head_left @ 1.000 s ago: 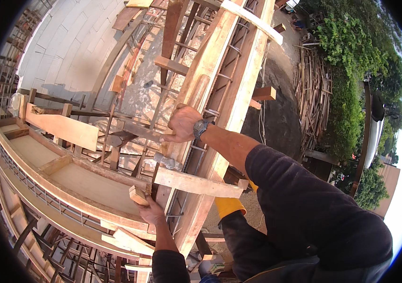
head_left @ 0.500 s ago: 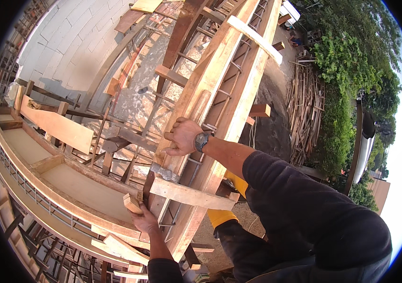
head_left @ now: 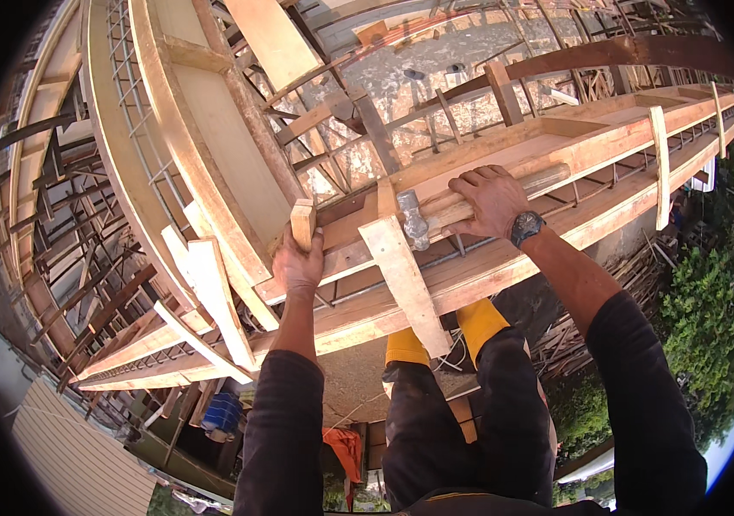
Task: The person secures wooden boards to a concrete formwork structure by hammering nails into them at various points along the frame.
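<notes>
Under right fingers (head_left: 468,182), hammer (head_left: 446,214), head (head_left: 413,220) leftward

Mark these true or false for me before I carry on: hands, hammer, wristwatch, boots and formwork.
1. The left hand grasps a short wooden block. True.
2. The metal hammer head lies between the two hands. True.
3. The right hand is raised well clear of the hammer handle. False: the right hand lies over the hammer handle.
4. The wristwatch is on the left wrist. False: the wristwatch is on the right wrist.
5. A pale wooden strip crosses the beam formwork, its upper end left of the metal hammer head. True.
6. The boots are black. False: the boots are yellow.
</notes>
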`<control>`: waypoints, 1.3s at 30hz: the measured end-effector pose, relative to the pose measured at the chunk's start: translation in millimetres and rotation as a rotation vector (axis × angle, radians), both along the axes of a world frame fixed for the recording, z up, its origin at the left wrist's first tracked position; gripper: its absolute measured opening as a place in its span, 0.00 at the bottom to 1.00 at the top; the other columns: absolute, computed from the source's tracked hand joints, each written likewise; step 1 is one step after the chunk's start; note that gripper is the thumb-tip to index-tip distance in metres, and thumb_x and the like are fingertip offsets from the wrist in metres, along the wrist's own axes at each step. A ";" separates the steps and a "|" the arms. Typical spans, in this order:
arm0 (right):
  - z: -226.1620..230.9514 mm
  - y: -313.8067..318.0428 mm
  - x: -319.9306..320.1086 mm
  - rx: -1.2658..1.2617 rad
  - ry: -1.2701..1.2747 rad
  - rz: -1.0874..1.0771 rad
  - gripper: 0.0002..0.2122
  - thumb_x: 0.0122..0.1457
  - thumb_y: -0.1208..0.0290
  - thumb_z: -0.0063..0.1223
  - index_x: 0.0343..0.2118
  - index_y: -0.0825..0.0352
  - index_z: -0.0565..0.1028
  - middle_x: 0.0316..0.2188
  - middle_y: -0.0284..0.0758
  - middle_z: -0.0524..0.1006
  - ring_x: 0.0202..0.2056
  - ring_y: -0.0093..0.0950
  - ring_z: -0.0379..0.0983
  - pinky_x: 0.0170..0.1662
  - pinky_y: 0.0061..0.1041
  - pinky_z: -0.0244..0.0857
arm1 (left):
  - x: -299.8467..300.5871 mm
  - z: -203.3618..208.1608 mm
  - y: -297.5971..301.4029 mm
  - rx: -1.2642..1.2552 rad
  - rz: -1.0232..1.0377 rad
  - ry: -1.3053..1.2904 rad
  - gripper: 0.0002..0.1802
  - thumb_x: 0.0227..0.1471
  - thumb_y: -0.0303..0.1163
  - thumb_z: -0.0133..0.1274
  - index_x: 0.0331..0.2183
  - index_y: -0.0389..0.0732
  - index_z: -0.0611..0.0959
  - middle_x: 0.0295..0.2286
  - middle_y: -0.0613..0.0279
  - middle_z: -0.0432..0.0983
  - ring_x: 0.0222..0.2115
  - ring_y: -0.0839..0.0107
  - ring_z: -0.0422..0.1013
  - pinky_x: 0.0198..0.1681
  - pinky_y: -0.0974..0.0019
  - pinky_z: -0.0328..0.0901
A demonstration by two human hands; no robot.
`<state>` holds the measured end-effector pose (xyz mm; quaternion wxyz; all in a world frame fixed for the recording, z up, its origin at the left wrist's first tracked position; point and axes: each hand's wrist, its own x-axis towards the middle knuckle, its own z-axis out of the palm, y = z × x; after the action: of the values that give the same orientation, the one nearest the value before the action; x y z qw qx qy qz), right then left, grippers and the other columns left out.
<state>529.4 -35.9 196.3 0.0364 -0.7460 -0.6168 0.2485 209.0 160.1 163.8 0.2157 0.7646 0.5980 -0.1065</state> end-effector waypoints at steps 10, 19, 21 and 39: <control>8.1 12.9 -8.1 -0.038 0.006 0.052 0.34 0.41 0.42 0.67 0.50 0.59 0.77 0.44 0.38 0.79 0.47 0.39 0.74 0.53 0.41 0.66 | -10.1 18.1 4.3 -0.165 0.025 -0.040 0.35 0.47 0.58 0.57 0.55 0.55 0.75 0.34 0.45 0.81 0.38 0.47 0.78 0.42 0.48 0.72; 16.6 17.0 -12.8 -0.140 0.019 0.087 0.37 0.41 0.49 0.69 0.55 0.61 0.73 0.47 0.42 0.76 0.50 0.43 0.70 0.54 0.44 0.62 | -20.4 9.7 1.3 -0.186 0.045 -0.267 0.35 0.47 0.54 0.58 0.56 0.53 0.73 0.39 0.53 0.81 0.44 0.53 0.76 0.46 0.51 0.70; 12.7 12.2 -13.7 -0.122 0.019 0.105 0.36 0.42 0.52 0.68 0.57 0.61 0.72 0.49 0.42 0.75 0.51 0.44 0.70 0.55 0.45 0.61 | -21.1 12.8 -0.3 -0.203 0.052 -0.271 0.35 0.48 0.54 0.57 0.56 0.53 0.72 0.39 0.54 0.81 0.43 0.53 0.76 0.46 0.51 0.70; 72.9 162.3 -105.9 -0.034 0.352 -0.211 0.20 0.64 0.60 0.53 0.51 0.71 0.69 0.28 0.48 0.76 0.30 0.38 0.75 0.35 0.36 0.67 | -30.8 16.1 8.8 -0.244 0.016 -0.507 0.35 0.48 0.55 0.57 0.56 0.52 0.74 0.44 0.53 0.77 0.42 0.52 0.77 0.45 0.52 0.72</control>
<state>423.5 126.3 269.1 0.1570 -0.7520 -0.5149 0.3804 178.2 168.9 179.9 0.4499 0.7303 0.5137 0.0187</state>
